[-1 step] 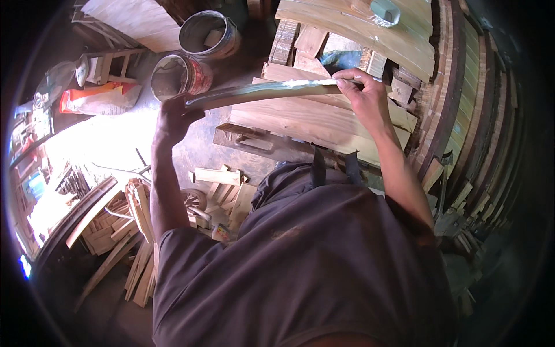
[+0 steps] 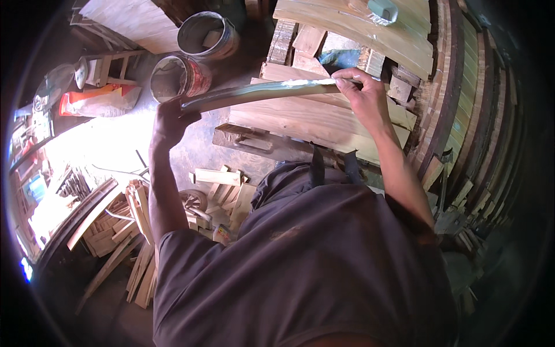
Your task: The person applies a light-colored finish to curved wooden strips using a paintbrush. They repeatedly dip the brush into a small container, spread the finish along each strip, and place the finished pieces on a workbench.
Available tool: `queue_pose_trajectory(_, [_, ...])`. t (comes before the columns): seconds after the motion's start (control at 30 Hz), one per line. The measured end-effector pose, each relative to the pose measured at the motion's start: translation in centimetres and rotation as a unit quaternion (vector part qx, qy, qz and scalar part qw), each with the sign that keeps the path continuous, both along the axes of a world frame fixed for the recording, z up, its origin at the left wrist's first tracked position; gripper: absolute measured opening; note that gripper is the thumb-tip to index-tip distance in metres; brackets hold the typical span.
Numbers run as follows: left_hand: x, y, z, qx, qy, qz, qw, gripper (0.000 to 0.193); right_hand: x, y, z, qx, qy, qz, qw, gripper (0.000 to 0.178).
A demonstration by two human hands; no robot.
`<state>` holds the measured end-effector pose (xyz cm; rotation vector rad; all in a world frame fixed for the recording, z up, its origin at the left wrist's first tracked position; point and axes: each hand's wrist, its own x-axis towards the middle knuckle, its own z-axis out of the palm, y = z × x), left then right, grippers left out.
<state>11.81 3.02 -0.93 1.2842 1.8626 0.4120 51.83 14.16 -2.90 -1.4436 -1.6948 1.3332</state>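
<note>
A long, narrow wooden board (image 2: 260, 97) is held up crosswise over the work pile. Wet white glue (image 2: 309, 83) runs along its upper edge, thicker toward the right and thinner, greyish toward the left. My left hand (image 2: 171, 122) is closed round the board's left end, its fingers partly in shadow. At the right end, my right hand (image 2: 365, 98) pinches the edge between thumb and fingers; whether a small spreader is also in that grip cannot be told. Beneath lie wide planed planks (image 2: 289, 118). A pale green plastic container (image 2: 383, 10) with white residue sits on the far boards (image 2: 347, 29).
Two buckets, one dark (image 2: 202, 37) and one reddish (image 2: 196, 78), stand at the far left. An orange and white sack (image 2: 101, 101) lies beyond a bright patch of floor. Wood offcuts (image 2: 124, 231) heap up at left; stacked long boards (image 2: 462, 110) line the right.
The board's left end and my left hand have shifted very slightly left and down. My right hand keeps its pinch at the right end.
</note>
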Motion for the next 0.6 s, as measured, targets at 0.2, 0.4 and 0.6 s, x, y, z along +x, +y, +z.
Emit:
queue_pose_trajectory(0.2, [-3.5, -3.3, 0.8, -0.002, -0.015, 0.055, 0.998, 0.027, 1.4, -0.7, -0.5, -0.014, -0.021, 0.004, 1.0, 0.013])
queue_pose_trajectory(0.4, [-5.2, -5.5, 3.7, 0.035, -0.003, 0.036, 0.999, 0.019, 2.0, -1.7, -1.7, 0.029, -0.01, -0.016, 0.999, 0.014])
queue_pose_trajectory(0.6, [-5.0, -6.2, 5.1, 0.026, 0.022, 0.044, 0.998, 0.02, 1.1, -2.6, -0.9, -0.043, 0.037, -0.002, 0.998, 0.013])
